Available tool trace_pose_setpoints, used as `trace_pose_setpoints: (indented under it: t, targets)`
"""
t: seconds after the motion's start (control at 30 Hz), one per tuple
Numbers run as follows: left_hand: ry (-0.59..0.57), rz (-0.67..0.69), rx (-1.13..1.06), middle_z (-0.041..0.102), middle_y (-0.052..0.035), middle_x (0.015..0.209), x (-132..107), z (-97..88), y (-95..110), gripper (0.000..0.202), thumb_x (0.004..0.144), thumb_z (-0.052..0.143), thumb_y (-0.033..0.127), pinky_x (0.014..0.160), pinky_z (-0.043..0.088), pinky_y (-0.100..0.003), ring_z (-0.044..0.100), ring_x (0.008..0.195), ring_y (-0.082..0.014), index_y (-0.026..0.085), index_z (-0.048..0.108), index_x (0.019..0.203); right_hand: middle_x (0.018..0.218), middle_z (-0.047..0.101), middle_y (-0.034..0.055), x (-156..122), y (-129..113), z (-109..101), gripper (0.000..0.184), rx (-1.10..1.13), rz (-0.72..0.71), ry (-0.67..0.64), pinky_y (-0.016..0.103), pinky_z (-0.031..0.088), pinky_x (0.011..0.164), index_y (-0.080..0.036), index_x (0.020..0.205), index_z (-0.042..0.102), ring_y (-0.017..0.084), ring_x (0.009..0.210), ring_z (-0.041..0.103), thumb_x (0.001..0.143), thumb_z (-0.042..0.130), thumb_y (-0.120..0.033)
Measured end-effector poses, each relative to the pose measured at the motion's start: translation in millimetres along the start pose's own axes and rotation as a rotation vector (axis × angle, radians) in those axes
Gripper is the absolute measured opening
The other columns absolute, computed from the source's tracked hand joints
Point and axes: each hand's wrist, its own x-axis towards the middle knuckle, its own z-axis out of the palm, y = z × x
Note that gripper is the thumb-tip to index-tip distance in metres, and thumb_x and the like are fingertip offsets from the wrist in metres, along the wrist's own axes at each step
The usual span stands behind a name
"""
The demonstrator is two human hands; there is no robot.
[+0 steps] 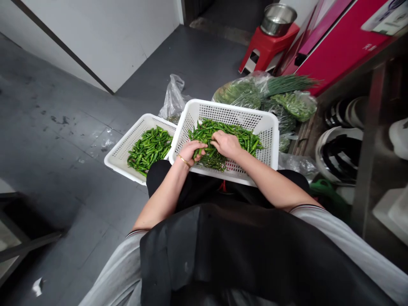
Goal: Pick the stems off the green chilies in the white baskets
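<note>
A white plastic basket (pixel 270 127) rests on my lap, with a heap of green chillies (pixel 244 135) across its far side. Loose stems (pixel 214 161) lie in a small pile near its front wall. My left hand (pixel 192 152), a gold bangle at its wrist, is closed around a few green chillies over the basket's left part. Just to its right, my right hand (pixel 227 144) is pinched with the fingertips turned toward the left hand; what they grip is hidden. A second white basket (pixel 119 155) on the left holds more green chillies (pixel 149 148).
Bagged greens (pixel 245 93) and long green stalks (pixel 288 84) lie beyond the basket at right. A metal pot (pixel 278 19) stands on a red stool (pixel 266 49). On the right, a rack (pixel 369 148) holds dishes. A clear plastic bag (pixel 174 97) sits behind the baskets.
</note>
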Motion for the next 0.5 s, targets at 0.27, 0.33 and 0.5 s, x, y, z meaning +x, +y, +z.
trace_pose_setpoints:
  t: [0.27,0.33,0.5]
  targets:
    - [-0.068,0.099,-0.112,0.063,-0.003,0.062,-3.8,-40.3,12.4,0.02,0.05,0.063,0.015,0.037,0.036,-0.018,0.059,0.051,-0.0138,0.015,0.053,0.067,0.109,0.062,0.0189,12.3,-3.8,47.2,0.024,-0.103,-0.143,-0.297,0.033,0.047,0.073,-0.012,0.104,0.061,0.025,0.091,0.065,0.091,0.041,-0.014]
    - [-0.046,0.126,-0.068,0.056,0.0009,0.052,0.6,-33.8,8.4,0.023,0.051,0.068,0.016,0.034,0.031,-0.017,0.053,0.043,-0.0104,0.015,0.05,0.064,0.098,0.066,0.0149,16.7,4.8,33.0,0.015,0.114,-0.045,-0.185,0.03,0.047,0.071,-0.013,0.094,0.061,0.022,0.083,0.065,0.088,0.049,-0.018]
    - [-0.004,0.104,0.223,0.054,0.003,0.046,17.0,-3.2,-7.4,0.037,0.049,0.086,0.023,0.033,0.029,-0.017,0.049,0.037,-0.0079,0.013,0.059,0.072,0.065,0.063,0.0017,19.1,10.2,-3.6,0.014,0.736,0.039,-0.009,0.023,0.045,0.058,-0.017,0.085,0.054,0.013,0.055,0.059,0.092,0.048,-0.027]
